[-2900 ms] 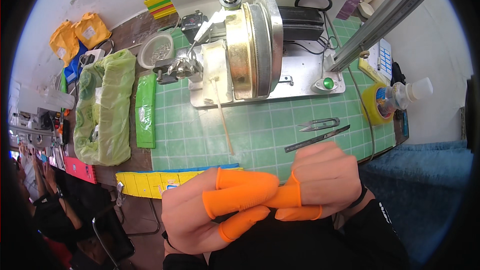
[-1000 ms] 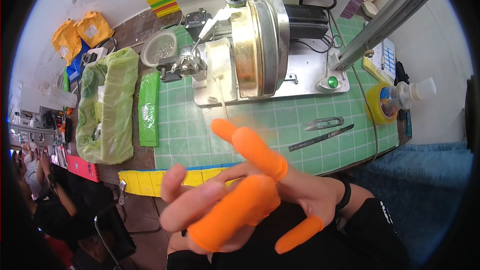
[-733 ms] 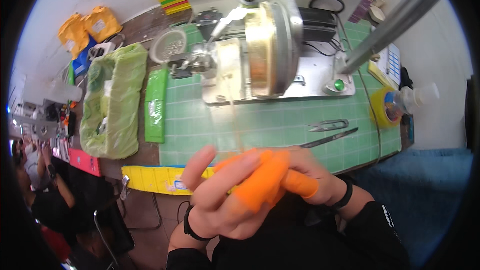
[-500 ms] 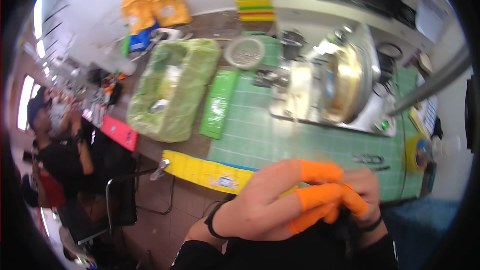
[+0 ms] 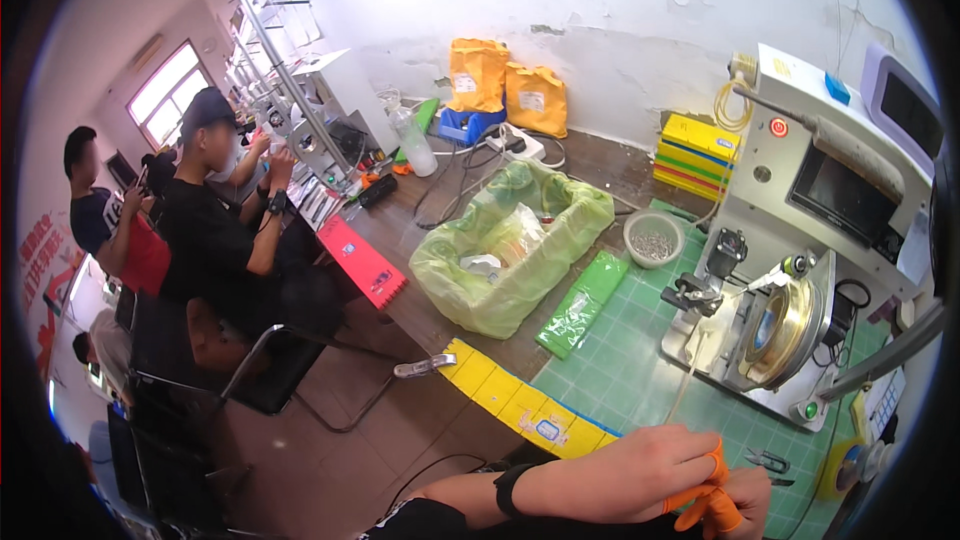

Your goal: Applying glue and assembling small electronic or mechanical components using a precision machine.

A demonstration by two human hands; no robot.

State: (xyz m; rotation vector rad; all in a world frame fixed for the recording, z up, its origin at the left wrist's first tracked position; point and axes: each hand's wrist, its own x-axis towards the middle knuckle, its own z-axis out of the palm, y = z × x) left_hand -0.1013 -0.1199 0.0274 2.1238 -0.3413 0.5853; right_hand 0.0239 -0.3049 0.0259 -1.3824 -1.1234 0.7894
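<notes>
Both hands are together at the lower right, close to the mat's front edge, with orange finger covers on several fingertips. My left hand (image 5: 645, 468) has its back toward me and its fingers curled inward. My right hand (image 5: 748, 500) lies against those fingertips, mostly cut off by the lower edge. Both are closed, and anything between the fingers is hidden. Beyond them stands a machine (image 5: 785, 175) with a brass-coloured reel (image 5: 785, 335); a thin pale strip (image 5: 683, 395) runs from it toward my left hand. Small black snips (image 5: 767, 460) lie beside my right hand.
A bin (image 5: 505, 315) lined with a green bag stands left of a green packet (image 5: 585, 305). A bowl of small metal parts (image 5: 653, 238) is near the machine. A yellow strip (image 5: 530, 410) follows the front edge. Co-workers sit at the far left.
The view has swung left and up, so the bench and machine sit farther right and more co-workers show. My hands remain together, now lower in the picture.
</notes>
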